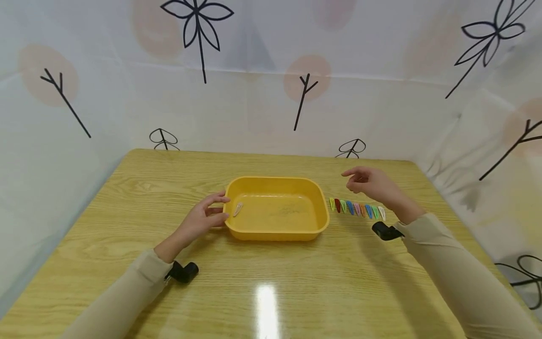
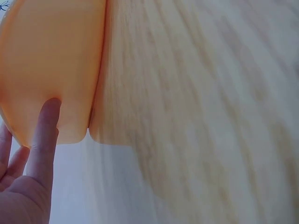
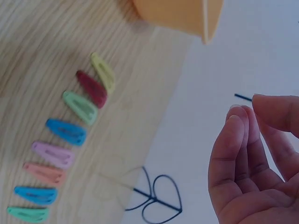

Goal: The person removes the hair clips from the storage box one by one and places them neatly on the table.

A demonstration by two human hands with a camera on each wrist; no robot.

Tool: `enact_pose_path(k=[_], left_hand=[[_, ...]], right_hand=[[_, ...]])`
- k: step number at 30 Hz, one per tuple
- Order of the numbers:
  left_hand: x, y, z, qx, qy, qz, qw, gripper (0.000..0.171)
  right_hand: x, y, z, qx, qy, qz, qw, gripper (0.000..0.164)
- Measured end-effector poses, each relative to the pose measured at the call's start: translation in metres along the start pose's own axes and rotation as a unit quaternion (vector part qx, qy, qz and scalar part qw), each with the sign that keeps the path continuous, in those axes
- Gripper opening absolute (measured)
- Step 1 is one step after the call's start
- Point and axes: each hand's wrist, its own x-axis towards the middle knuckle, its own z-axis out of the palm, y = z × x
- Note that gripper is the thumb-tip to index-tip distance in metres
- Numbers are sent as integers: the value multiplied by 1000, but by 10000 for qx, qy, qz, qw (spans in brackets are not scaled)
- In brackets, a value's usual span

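Observation:
My left hand grips the left end of a yellow plastic basin, its fingertips at the rim. In the left wrist view, one digit lies along the basin's outer wall. A pale snap hair clip lies inside the basin, near its left end. My right hand hovers above the table, beyond the row of clips, with its fingers loosely bent. In the right wrist view a gap shows between thumb and fingers, and nothing is held there.
Several snap hair clips lie in a row right of the basin, among them a dark red clip, a blue clip and a white clip. They rest on a wood-grain table. A patterned white cloth hangs behind the table.

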Motion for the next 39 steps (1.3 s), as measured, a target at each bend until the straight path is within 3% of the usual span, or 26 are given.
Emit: enact_pose_path(k=[26,39], left_hand=[[1,-1,0,-80,-35,3,10000,45],[3,-1,0,-16,-1,-47,10000,48]], right_hand=[[61,-57,53,774,-425,-504,9948,30],[83,-69,85,1248,-976,-550,9858,32]])
